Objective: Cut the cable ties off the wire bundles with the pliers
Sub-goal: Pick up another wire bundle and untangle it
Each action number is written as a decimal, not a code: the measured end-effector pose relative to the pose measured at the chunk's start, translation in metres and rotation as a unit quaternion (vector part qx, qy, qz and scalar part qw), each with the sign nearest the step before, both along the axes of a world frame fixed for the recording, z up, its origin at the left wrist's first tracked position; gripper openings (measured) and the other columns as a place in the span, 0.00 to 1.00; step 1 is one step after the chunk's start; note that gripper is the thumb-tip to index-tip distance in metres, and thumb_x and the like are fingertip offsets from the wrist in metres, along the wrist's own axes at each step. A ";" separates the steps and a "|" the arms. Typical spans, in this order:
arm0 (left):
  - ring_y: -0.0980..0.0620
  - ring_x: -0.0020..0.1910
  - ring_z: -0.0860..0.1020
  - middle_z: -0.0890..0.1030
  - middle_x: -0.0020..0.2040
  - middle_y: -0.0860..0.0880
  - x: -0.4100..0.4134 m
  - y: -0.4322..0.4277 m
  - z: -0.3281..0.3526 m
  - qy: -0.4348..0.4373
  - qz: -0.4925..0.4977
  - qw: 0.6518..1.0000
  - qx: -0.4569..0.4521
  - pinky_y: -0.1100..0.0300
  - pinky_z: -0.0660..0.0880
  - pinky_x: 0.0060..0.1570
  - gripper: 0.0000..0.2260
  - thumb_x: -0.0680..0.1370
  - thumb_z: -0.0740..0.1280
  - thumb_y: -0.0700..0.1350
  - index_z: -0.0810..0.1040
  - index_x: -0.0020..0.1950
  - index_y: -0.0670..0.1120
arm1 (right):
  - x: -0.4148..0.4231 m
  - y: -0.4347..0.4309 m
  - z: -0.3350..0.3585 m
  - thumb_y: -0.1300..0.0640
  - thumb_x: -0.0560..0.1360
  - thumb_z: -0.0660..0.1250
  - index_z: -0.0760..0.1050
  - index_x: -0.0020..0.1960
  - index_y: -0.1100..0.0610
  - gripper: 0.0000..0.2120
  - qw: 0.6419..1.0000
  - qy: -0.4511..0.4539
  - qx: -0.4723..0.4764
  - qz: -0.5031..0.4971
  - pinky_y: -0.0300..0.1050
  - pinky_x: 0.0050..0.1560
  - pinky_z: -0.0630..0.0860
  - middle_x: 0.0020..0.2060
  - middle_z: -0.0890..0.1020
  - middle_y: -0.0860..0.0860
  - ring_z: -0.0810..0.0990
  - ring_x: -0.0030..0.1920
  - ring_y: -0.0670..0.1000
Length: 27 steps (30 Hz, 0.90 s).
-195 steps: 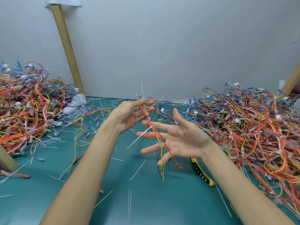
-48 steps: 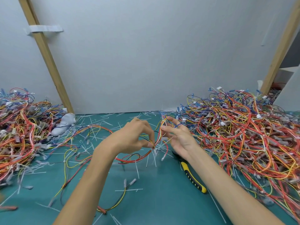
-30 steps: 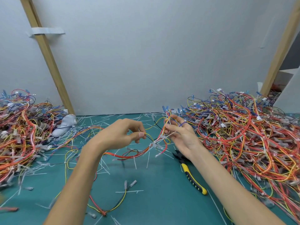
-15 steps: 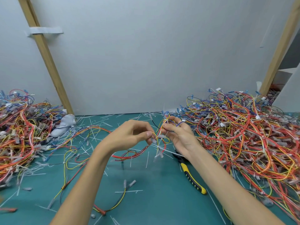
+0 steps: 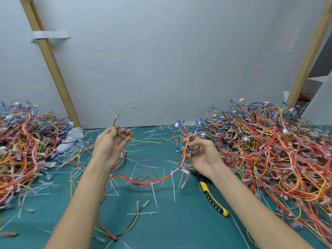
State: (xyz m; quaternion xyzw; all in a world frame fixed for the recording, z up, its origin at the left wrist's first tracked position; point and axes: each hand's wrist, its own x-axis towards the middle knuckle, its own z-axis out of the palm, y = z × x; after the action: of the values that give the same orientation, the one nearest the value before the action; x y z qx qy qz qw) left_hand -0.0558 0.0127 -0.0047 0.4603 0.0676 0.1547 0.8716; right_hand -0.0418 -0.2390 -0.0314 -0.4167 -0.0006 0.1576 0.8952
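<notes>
Wire bundle (image 5: 149, 178) sags between both hands, above the desk (image 5: 170, 227).
Left grip (image 5: 109, 146) pinches a motion-blurred yellow wire (image 5: 152, 141); right grip (image 5: 201, 153) clenches the bundle's strands. Pliers (image 5: 213, 200) lie on the desk, head hidden under the right wrist.

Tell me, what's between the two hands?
A thin yellow wire stretches from the left hand to the colourful wire bundle in the right hand, in the head view.

Left hand (image 5: 111, 146) pinches a yellow wire (image 5: 152, 141); right hand (image 5: 199, 155) grips the wire bundle (image 5: 156, 180).
</notes>
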 end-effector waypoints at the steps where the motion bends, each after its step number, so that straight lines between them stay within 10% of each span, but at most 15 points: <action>1: 0.48 0.41 0.80 0.78 0.37 0.45 0.001 0.003 -0.005 0.036 0.020 0.999 0.002 0.54 0.81 0.46 0.12 0.84 0.51 0.37 0.70 0.45 0.41 | -0.001 0.001 0.000 0.70 0.66 0.60 0.74 0.43 0.56 0.12 1.000 0.001 0.003 0.005 0.37 0.23 0.68 0.38 0.79 0.54 0.75 0.30 0.51; 9: 0.51 0.25 0.81 0.83 0.33 0.42 0.002 0.017 -0.046 0.236 0.002 0.898 0.371 0.63 0.78 0.24 0.14 0.82 0.62 0.42 0.78 0.42 0.35 | -0.004 0.004 -0.002 0.68 0.63 0.64 0.76 0.45 0.56 0.13 1.000 0.002 0.009 0.030 0.37 0.25 0.70 0.38 0.80 0.54 0.77 0.32 0.52; 15: 0.45 0.39 0.83 0.83 0.33 0.46 -0.001 0.017 -0.022 0.199 0.107 0.750 0.622 0.50 0.80 0.47 0.13 0.78 0.64 0.45 0.81 0.36 0.44 | -0.003 0.004 -0.004 0.68 0.63 0.64 0.75 0.46 0.56 0.14 1.000 0.005 0.005 0.027 0.37 0.25 0.70 0.38 0.80 0.54 0.77 0.32 0.52; 20: 0.56 0.33 0.78 0.82 0.37 0.47 -0.007 -0.010 -0.002 0.072 -0.039 0.882 0.464 0.62 0.78 0.33 0.09 0.81 0.63 0.40 0.80 0.43 0.44 | -0.004 0.004 -0.003 0.68 0.64 0.63 0.75 0.48 0.56 0.15 1.000 0.001 0.004 0.028 0.37 0.25 0.70 0.38 0.80 0.54 0.77 0.32 0.51; 27: 0.52 0.54 0.79 0.81 0.55 0.44 -0.003 -0.057 -0.014 0.004 -0.082 0.902 0.424 0.63 0.76 0.54 0.11 0.83 0.57 0.36 0.76 0.61 0.42 | -0.005 0.005 -0.002 0.68 0.64 0.64 0.75 0.46 0.56 0.13 0.999 -0.005 0.008 0.036 0.37 0.25 0.69 0.38 0.79 0.53 0.76 0.32 0.51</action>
State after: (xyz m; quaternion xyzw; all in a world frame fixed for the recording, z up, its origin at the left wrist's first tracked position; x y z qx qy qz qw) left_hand -0.0592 -0.0443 -0.0189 0.7911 -0.0394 0.0949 0.6029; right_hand -0.0463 -0.2344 -0.0336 -0.4101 -0.0217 0.1874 0.8923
